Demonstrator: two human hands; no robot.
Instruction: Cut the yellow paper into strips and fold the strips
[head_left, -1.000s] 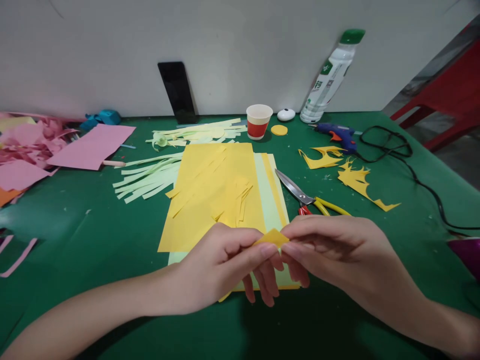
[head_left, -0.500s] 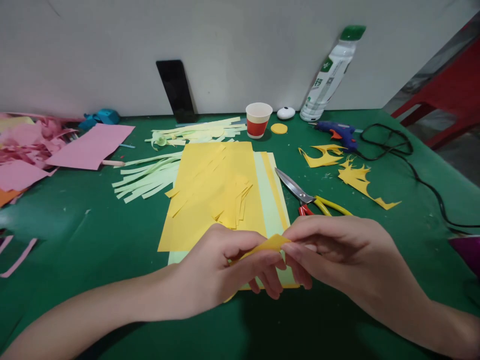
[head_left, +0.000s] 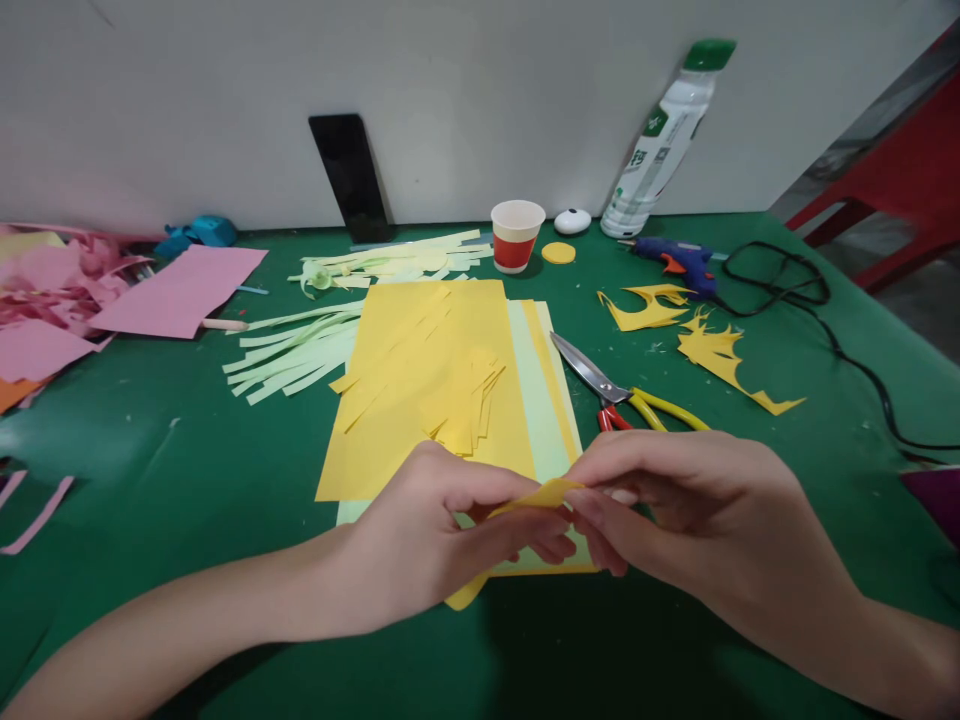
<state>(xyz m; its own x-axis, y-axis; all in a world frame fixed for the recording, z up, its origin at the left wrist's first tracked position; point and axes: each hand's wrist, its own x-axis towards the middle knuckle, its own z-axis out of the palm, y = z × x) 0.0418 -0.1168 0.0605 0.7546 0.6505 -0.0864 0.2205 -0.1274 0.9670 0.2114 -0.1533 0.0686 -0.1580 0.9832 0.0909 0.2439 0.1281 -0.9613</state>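
Observation:
Between my two hands is a small strip of yellow paper (head_left: 546, 494), slightly curved. My left hand (head_left: 465, 540) pinches its left part between thumb and fingers. The thumb and forefinger of my right hand (head_left: 675, 510) close on its right end. Below and beyond them lies a yellow sheet (head_left: 397, 400) with several cut yellow pieces (head_left: 469, 405) on top. Pale green paper (head_left: 541, 400) shows from under that sheet. Scissors (head_left: 600, 380) with red and yellow handles rest just beyond my right hand, their blades pointing away to the left.
Fringed green paper (head_left: 300, 355) and pink paper (head_left: 184, 295) lie to the left. Along the wall stand a phone (head_left: 349, 175), a paper cup (head_left: 517, 238) and a leaning bottle (head_left: 664, 145). A blue glue gun (head_left: 686, 262) with a black cord and yellow scraps (head_left: 716, 355) are at the right.
The strip between my hands has tilted and now shows a narrower, curved face. My left fingers have shifted slightly underneath it. A yellow piece below my left hand shows more.

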